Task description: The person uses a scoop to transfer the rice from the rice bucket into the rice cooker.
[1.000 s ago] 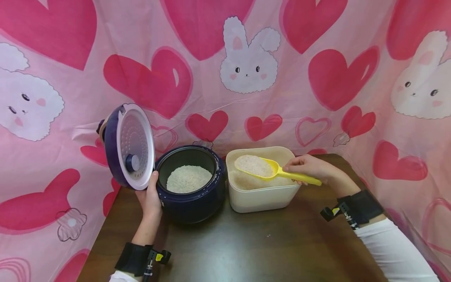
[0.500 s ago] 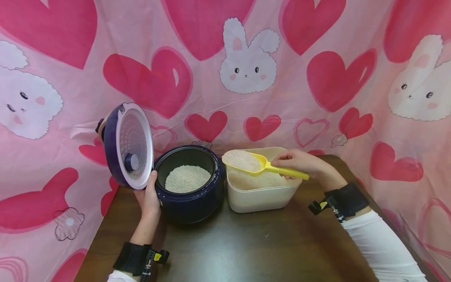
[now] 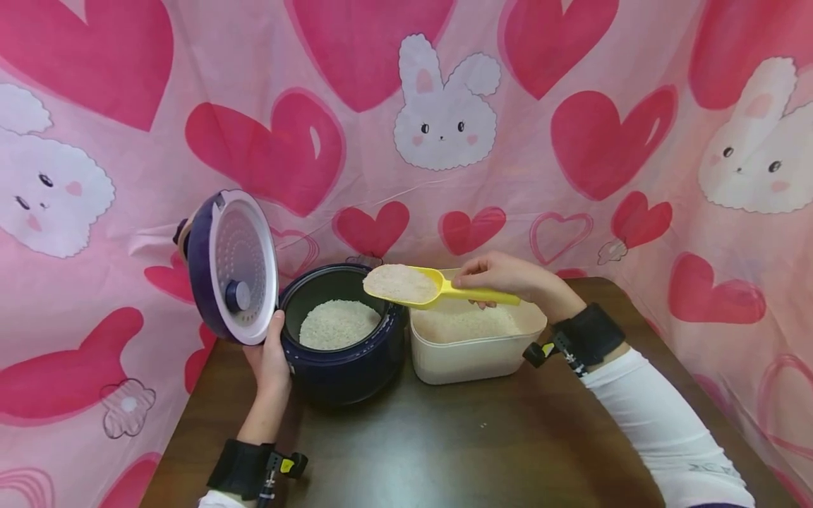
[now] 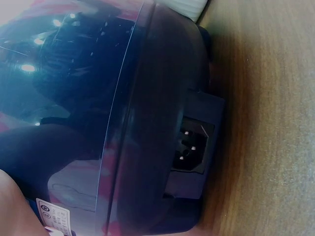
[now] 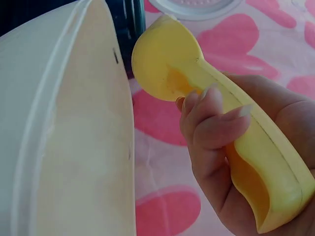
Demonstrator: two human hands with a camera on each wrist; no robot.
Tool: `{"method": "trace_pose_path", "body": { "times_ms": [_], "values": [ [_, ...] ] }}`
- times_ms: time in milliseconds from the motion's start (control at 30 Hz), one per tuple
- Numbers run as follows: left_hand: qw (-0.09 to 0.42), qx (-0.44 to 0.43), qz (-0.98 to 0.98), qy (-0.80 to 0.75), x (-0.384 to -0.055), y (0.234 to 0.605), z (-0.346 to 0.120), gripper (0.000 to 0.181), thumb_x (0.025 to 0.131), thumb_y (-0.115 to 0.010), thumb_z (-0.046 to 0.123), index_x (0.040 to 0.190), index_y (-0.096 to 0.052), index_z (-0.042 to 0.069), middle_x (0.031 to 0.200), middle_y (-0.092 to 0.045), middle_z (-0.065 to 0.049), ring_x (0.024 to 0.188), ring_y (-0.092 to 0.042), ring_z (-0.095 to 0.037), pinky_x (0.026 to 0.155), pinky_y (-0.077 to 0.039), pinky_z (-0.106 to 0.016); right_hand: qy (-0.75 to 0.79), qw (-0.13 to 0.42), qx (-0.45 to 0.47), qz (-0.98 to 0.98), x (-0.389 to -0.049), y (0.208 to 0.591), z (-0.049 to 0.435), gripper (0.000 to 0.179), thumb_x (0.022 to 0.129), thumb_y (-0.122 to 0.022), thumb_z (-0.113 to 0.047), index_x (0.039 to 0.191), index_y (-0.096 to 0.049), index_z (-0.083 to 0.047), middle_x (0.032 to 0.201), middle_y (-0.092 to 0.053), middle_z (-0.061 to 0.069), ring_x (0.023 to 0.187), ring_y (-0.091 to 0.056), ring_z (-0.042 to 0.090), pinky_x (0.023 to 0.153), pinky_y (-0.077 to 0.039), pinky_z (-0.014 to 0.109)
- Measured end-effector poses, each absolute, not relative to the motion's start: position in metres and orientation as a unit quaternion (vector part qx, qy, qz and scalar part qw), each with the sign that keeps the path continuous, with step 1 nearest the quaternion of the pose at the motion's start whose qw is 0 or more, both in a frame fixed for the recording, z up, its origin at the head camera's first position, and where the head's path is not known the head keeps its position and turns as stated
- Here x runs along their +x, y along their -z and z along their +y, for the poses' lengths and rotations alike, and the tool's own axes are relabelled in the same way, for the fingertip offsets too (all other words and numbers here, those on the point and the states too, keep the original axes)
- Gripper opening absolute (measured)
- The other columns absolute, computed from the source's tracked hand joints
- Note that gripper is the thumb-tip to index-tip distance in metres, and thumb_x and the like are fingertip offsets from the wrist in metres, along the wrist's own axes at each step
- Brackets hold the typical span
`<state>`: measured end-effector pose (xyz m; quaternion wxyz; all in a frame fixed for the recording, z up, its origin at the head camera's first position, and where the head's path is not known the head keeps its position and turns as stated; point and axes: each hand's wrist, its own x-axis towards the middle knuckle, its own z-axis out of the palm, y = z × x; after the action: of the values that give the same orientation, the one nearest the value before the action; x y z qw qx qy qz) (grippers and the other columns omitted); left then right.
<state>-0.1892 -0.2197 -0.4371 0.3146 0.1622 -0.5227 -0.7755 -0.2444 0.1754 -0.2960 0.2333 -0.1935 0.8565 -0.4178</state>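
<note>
My right hand (image 3: 502, 279) grips the handle of a yellow scoop (image 3: 427, 291), its fingers curled round it in the right wrist view. A heap of rice (image 3: 400, 283) fills the scoop, whose tip overlaps the right rim of a dark blue rice cooker (image 3: 346, 377) in the head view. White rice (image 3: 338, 324) lies in the cooker's pot. My left hand (image 3: 269, 360) holds the lower edge of the raised rice cooker lid (image 3: 244, 261), thumb in front beside the cooker's rim; its other fingers are mostly hidden behind.
A cream bin (image 3: 473, 363) of rice stands right of the cooker, under my right hand. Both stand on a dark wooden table (image 3: 419, 451), with a pink heart-and-rabbit cloth (image 3: 375, 169) hanging close behind. The cooker's power socket (image 4: 189, 146) faces my left wrist.
My right hand has carried the loaded scoop left, from over the bin to the cooker's right rim. My left hand and the lid stay in place.
</note>
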Motion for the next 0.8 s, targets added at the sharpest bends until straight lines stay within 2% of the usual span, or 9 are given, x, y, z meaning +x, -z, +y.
{"method": "trace_pose_path", "body": {
  "times_ms": [133, 233, 367, 467, 633, 800],
  "values": [
    [0.317, 0.158, -0.52, 0.777, -0.188, 0.439, -0.219, 0.044, 0.096, -0.074, 0.019, 0.136, -0.058, 0.016, 0.127, -0.064, 0.005, 0.113, -0.06, -0.012, 0.101, -0.048, -0.016, 0.404, 0.229, -0.207, 0.861, -0.25, 0.293, 0.158, 0.026, 0.099, -0.071, -0.031, 0.11, -0.076, -0.008, 0.088, -0.067, 0.023, 0.069, -0.063, 0.034, 0.062, -0.056, 0.031],
    [0.313, 0.164, -0.521, 0.777, -0.188, 0.44, -0.22, 0.045, 0.096, -0.074, 0.019, 0.137, -0.058, 0.016, 0.129, -0.065, 0.005, 0.116, -0.059, -0.011, 0.104, -0.046, -0.015, 0.395, 0.222, -0.218, 0.865, -0.252, 0.289, 0.146, 0.026, 0.099, -0.072, -0.031, 0.11, -0.077, -0.009, 0.086, -0.067, 0.021, 0.07, -0.063, 0.036, 0.062, -0.056, 0.032],
    [0.304, 0.17, -0.531, 0.772, -0.186, 0.441, -0.22, 0.05, 0.096, -0.074, 0.022, 0.142, -0.054, 0.018, 0.135, -0.061, 0.005, 0.122, -0.056, -0.011, 0.106, -0.042, -0.013, 0.377, 0.208, -0.229, 0.873, -0.254, 0.283, 0.132, 0.025, 0.099, -0.072, -0.031, 0.109, -0.078, -0.009, 0.084, -0.068, 0.018, 0.065, -0.063, 0.03, 0.059, -0.055, 0.031],
    [0.304, 0.168, -0.536, 0.769, -0.187, 0.44, -0.22, 0.05, 0.096, -0.074, 0.022, 0.142, -0.054, 0.018, 0.135, -0.06, 0.005, 0.12, -0.055, -0.012, 0.105, -0.043, -0.014, 0.356, 0.196, -0.24, 0.882, -0.255, 0.279, 0.122, 0.025, 0.099, -0.073, -0.03, 0.108, -0.078, -0.008, 0.084, -0.068, 0.016, 0.062, -0.063, 0.025, 0.058, -0.054, 0.029],
    [0.31, 0.167, -0.528, 0.773, -0.189, 0.438, -0.22, 0.046, 0.096, -0.074, 0.021, 0.138, -0.058, 0.015, 0.13, -0.064, 0.003, 0.115, -0.06, -0.012, 0.102, -0.047, -0.016, 0.338, 0.186, -0.249, 0.888, -0.258, 0.273, 0.11, 0.023, 0.098, -0.074, -0.028, 0.108, -0.079, -0.008, 0.086, -0.069, 0.013, 0.062, -0.063, 0.023, 0.058, -0.055, 0.028],
    [0.31, 0.166, -0.54, 0.765, -0.189, 0.437, -0.221, 0.053, 0.097, -0.073, 0.022, 0.144, -0.051, 0.017, 0.139, -0.057, 0.004, 0.125, -0.053, -0.012, 0.107, -0.041, -0.014, 0.32, 0.177, -0.248, 0.897, -0.259, 0.27, 0.101, 0.022, 0.098, -0.074, -0.028, 0.106, -0.079, -0.008, 0.084, -0.067, 0.01, 0.062, -0.064, 0.023, 0.056, -0.055, 0.027]
  ]
}}
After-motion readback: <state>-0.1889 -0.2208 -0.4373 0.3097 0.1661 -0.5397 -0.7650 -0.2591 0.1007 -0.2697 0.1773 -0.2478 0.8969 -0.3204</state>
